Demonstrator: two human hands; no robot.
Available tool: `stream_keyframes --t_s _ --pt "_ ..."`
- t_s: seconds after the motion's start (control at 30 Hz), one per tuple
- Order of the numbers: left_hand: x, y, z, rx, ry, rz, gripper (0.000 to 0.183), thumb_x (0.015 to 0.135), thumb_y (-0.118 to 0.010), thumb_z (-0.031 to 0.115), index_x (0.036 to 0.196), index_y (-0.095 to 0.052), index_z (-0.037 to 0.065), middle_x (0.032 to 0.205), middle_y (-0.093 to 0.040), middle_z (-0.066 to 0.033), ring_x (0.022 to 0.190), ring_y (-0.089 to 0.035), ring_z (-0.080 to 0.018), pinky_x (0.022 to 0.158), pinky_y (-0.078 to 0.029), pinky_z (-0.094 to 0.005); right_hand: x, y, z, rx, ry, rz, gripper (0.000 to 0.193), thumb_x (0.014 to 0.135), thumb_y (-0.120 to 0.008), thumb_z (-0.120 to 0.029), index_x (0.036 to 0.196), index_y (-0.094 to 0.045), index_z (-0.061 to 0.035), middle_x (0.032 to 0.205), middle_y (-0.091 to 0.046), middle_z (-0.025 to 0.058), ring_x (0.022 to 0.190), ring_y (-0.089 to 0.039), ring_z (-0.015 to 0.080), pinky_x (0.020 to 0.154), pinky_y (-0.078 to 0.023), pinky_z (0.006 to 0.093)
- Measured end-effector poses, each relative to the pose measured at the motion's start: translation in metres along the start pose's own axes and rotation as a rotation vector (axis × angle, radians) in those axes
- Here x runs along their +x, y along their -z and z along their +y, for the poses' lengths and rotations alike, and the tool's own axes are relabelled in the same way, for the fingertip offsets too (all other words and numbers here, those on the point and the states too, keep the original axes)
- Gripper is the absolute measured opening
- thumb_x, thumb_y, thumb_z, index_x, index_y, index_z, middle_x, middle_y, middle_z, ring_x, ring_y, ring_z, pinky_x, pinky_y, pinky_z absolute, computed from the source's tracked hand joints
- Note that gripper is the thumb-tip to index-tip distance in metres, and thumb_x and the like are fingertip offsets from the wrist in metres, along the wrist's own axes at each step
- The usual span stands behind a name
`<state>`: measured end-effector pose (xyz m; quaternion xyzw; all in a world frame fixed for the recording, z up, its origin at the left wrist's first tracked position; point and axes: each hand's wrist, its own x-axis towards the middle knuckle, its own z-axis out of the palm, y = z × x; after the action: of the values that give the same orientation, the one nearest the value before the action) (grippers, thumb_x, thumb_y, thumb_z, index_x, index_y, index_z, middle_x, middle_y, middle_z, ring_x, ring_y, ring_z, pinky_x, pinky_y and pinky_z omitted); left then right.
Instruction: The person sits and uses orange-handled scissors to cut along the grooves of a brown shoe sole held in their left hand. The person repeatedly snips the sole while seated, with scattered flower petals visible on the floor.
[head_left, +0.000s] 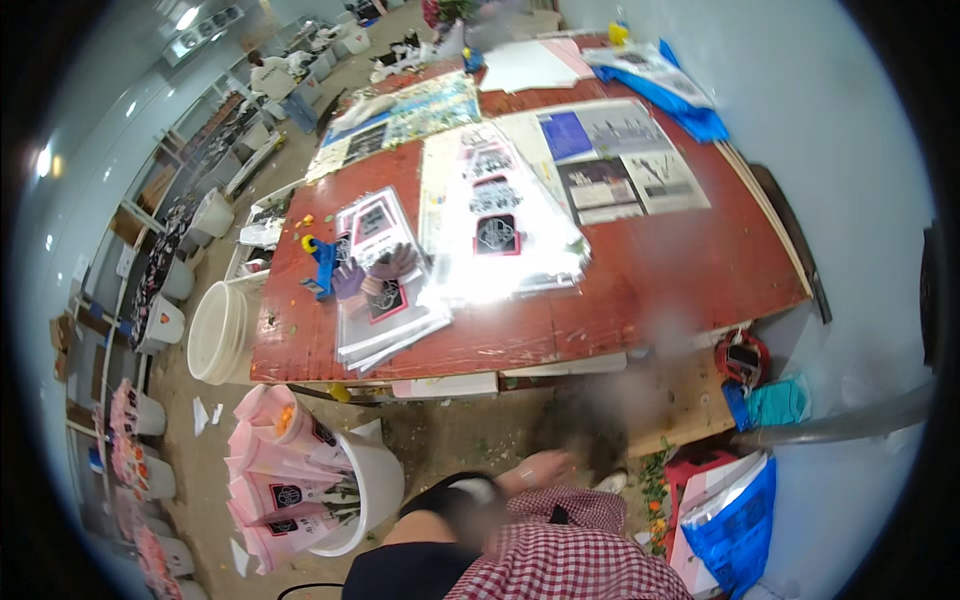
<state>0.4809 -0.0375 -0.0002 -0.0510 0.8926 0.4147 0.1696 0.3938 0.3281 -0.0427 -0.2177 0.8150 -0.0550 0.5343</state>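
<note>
My left hand (545, 468) is low in the middle, in front of the table, with a band at the wrist. It is blurred, and its fingers do not show clearly; I see nothing held in it. A checked red-and-white apron (580, 560) lies just below it. My right hand is out of view. On the red table (690, 270), a pair of purple-grey gloves (350, 280) rests on a stack of clear printed flower sleeves (385, 325). A larger fan of such sleeves (500, 205) lies to their right. Beside the gloves stands a blue tape dispenser (322, 265).
A white bucket (375, 490) holds pink-wrapped bouquets (285, 465) at the front left. Nested white buckets (218, 330) stand by the table's left corner. A blue plastic bag (740, 540) sits at the lower right. Another person (275, 80) stands far left.
</note>
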Motion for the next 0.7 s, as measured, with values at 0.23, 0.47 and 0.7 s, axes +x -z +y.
stream_keyframes --t_s 0.23,0.47,0.7 --pt "-0.254 0.012 -0.109 -0.035 0.585 0.016 0.044 0.086 -0.048 0.042 0.101 -0.061 0.003 0.099 -0.061 -0.0205 0.097 -0.056 -0.0373 0.081 -0.044 -0.0407 -0.005 0.025 -0.126 -0.048 0.260 0.186 0.035 0.089 -0.044 -0.029 0.115 -0.053 -0.0072 0.105 -0.059 0.0181 0.092 -0.057 0.0353 0.078 -0.046 0.0435" --pt "-0.331 -0.016 -0.138 -0.330 0.921 0.053 0.043 0.086 -0.048 0.040 0.101 -0.061 0.003 0.099 -0.061 -0.0207 0.097 -0.056 -0.0369 0.082 -0.044 -0.0410 -0.038 0.046 -0.154 0.059 0.289 0.434 0.027 0.080 -0.053 -0.021 0.099 -0.061 -0.0037 0.089 -0.062 0.0186 0.082 -0.059 0.0365 0.072 -0.047 0.0420" --pt "-0.303 0.000 -0.139 -0.419 0.870 0.139 0.041 0.086 -0.048 0.038 0.101 -0.061 0.002 0.099 -0.061 -0.0208 0.097 -0.056 -0.0364 0.082 -0.044 -0.0414 -0.076 0.003 -0.078 0.026 -0.009 0.341 0.026 0.080 -0.053 -0.021 0.097 -0.061 -0.0033 0.088 -0.062 0.0191 0.081 -0.059 0.0356 0.071 -0.047 0.0412"
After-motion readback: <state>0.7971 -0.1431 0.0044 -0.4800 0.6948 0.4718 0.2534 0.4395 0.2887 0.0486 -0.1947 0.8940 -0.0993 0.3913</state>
